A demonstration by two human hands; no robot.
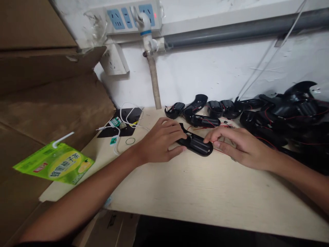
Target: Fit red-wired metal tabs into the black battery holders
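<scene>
A black plastic casing (197,144) with red wires lies on the light wooden table (195,192). My left hand (160,140) curls round its left end, thumb under and fingers over it. My right hand (238,145) pinches the casing's right end with fingertips pressed together. Both hands rest on the tabletop.
A pile of similar black casings with red wires (282,109) lines the wall at the back right. A green drink carton with a straw (55,164) sits on cardboard boxes at left. White cable and a black pad (123,125) lie behind my left hand. A power strip (133,15) hangs above.
</scene>
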